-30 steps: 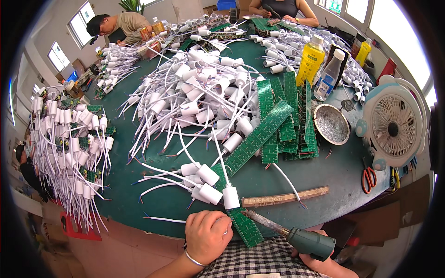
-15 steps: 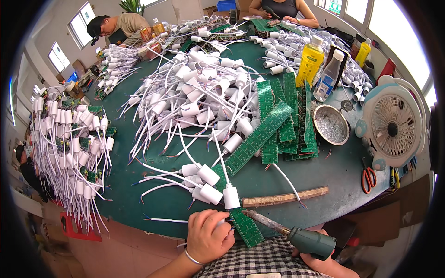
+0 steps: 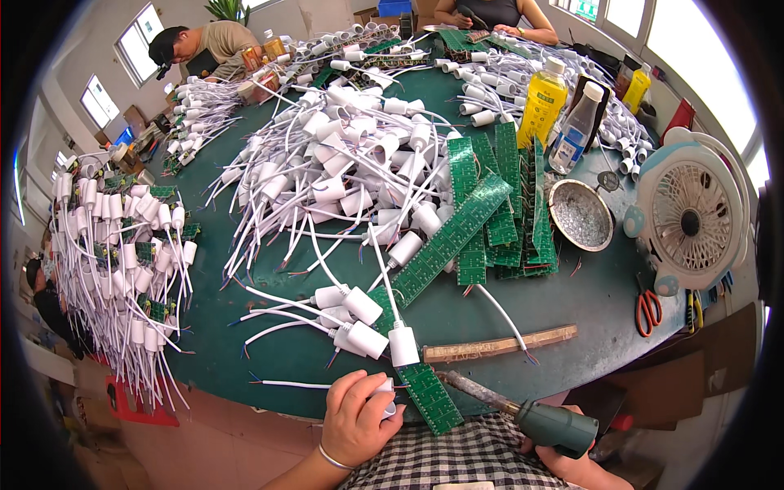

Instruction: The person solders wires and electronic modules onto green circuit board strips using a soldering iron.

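Observation:
My left hand [image 3: 359,418] is closed around a white lamp socket [image 3: 389,410], whose open end shows between thumb and fingers; a white cable [image 3: 298,385] with bare wire ends runs out to its left. Beside it a green circuit board strip [image 3: 435,402] slants over the table edge. My right hand [image 3: 563,459] grips the dark green handle of a soldering iron [image 3: 555,428]. Its tip hovers near the strip's right edge; whether they touch I cannot tell. Several more sockets [image 3: 363,339] lie just beyond, one upright at the strip's far end.
A large heap of white sockets with cables [image 3: 335,155] covers the middle. Green circuit boards [image 3: 490,220] are stacked to its right, near a metal bowl [image 3: 581,215], bottles [image 3: 543,106], a fan [image 3: 690,212] and orange-handled scissors [image 3: 648,312]. A wooden strip [image 3: 502,343] lies nearby. Two people work across the table.
The soldering iron has shifted slightly right, its tip a little farther from the strip. More of the socket's open end shows in my left hand. The whole view has shifted slightly.

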Motion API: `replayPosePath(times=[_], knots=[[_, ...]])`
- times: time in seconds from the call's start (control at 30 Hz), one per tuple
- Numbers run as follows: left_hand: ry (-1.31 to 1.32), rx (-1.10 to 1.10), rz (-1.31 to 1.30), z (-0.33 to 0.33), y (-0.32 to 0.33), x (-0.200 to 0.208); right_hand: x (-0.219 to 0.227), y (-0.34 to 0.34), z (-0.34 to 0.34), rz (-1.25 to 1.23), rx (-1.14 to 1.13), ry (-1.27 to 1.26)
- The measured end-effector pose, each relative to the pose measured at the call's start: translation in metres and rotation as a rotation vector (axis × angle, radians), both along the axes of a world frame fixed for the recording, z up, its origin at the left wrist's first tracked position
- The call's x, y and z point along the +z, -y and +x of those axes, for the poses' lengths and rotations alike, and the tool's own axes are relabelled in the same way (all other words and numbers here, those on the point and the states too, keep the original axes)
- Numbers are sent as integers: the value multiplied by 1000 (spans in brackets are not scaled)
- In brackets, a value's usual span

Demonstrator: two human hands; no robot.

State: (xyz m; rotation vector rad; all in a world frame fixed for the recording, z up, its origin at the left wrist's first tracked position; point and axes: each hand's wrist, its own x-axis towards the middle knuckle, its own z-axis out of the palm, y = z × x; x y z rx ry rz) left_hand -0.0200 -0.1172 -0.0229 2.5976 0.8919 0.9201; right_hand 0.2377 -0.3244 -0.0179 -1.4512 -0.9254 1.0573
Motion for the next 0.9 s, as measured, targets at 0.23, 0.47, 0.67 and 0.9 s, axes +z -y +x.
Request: replayPosePath(times=[0.23,0.47,0.67,0.9], knots=[[-49,38,146,-4,6,7,2,0,6,-27,105,70],[-54,30,32,12,4,5,5,2,-2,-19,34,136],[-18,-1,22,11,-1,-1,3,1,6,-34,182,206],[13,33,-55,12,-2,1,17,-2,4,-44,166,283]])
